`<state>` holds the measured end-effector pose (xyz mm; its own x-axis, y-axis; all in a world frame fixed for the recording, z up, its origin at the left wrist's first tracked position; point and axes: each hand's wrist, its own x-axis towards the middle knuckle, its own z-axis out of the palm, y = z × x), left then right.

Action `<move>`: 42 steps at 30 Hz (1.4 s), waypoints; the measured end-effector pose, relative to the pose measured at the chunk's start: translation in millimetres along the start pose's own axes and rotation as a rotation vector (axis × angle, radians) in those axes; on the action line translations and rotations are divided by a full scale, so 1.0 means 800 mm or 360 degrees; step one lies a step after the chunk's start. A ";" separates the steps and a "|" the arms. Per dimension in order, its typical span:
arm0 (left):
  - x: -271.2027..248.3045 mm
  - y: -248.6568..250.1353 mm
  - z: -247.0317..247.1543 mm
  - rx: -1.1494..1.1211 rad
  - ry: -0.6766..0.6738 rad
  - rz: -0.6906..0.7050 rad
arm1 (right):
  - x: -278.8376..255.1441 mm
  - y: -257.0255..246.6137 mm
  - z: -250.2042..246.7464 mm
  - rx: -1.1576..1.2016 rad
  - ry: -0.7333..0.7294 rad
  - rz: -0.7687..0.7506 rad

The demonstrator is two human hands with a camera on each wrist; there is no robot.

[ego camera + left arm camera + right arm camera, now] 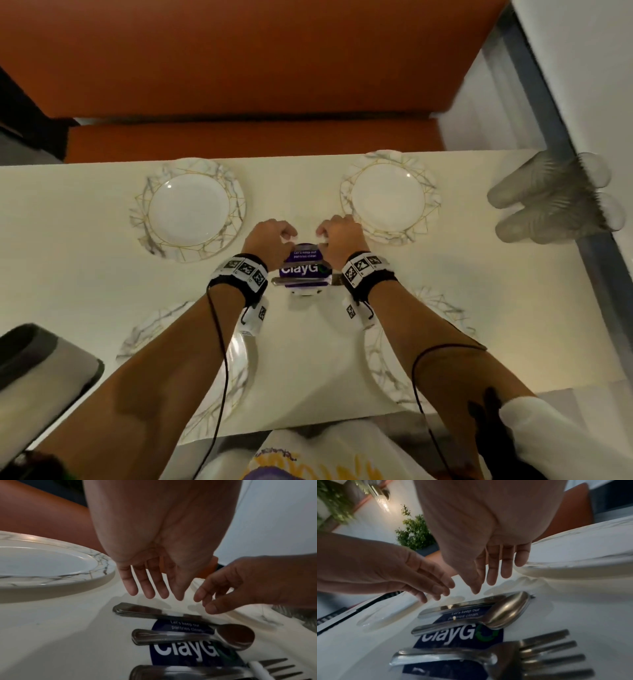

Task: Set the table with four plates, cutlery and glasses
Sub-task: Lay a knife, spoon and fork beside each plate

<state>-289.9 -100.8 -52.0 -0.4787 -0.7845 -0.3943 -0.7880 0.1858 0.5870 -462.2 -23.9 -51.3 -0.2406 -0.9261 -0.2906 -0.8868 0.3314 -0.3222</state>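
Observation:
Four marble-rimmed white plates sit on the white table (85,274): far left (191,209), far right (387,198), and two near ones (236,370) (383,370) partly under my forearms. Between them a knife (154,612), a spoon (197,637) and a fork (223,672) lie side by side across a purple ClayGo sticker (303,269). My left hand (274,236) hovers just above the knife with relaxed fingers and holds nothing. My right hand (337,233) faces it from the right, equally empty, its fingers (493,574) hanging over the spoon (488,618).
Several clear plastic cups (548,202) lie on their sides at the table's far right edge, by a grey frame. An orange bench (239,68) runs behind the table. A grey seat (41,363) stands at the near left.

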 end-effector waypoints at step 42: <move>-0.008 -0.006 -0.024 -0.0451 0.0281 -0.0216 | 0.042 -0.035 -0.036 0.0403 0.0759 -0.0167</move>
<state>-275.9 -107.9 -38.9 -0.2832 -0.8855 -0.3684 -0.6894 -0.0791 0.7201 -457.1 -69.2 -26.2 -0.3602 -0.9160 0.1766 -0.8073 0.2112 -0.5511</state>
